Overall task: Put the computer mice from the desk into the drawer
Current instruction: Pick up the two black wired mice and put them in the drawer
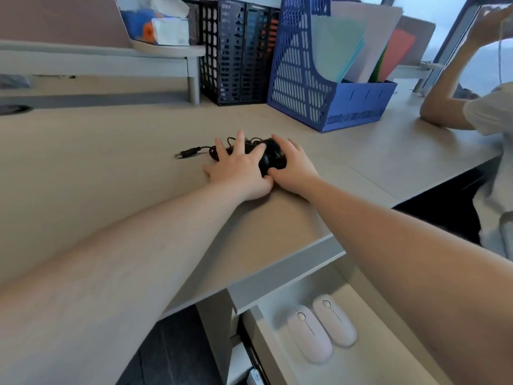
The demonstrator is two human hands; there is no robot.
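Both hands, left (241, 168) and right (292, 165), clasp the half-hidden black mouse (273, 157) on the table (97, 162); the open drawer (369, 354) holds two pale mice (322, 327).

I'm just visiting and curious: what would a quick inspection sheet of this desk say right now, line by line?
Surface: light wood-look desk, mostly bare near the hands.
Job's things: one black wired mouse on the desk under both hands; two pale mice lie side by side in the open drawer.
Clutter: blue file holder with papers, black mesh organiser, tissue box on a shelf.
Grippers: left hand spread over the bundled cord; right hand cupped on the mouse.
Cables: black cord bunched by the mouse, USB plug lying loose to the left.
Surroundings: another person's arm on the desk at far right; window behind.
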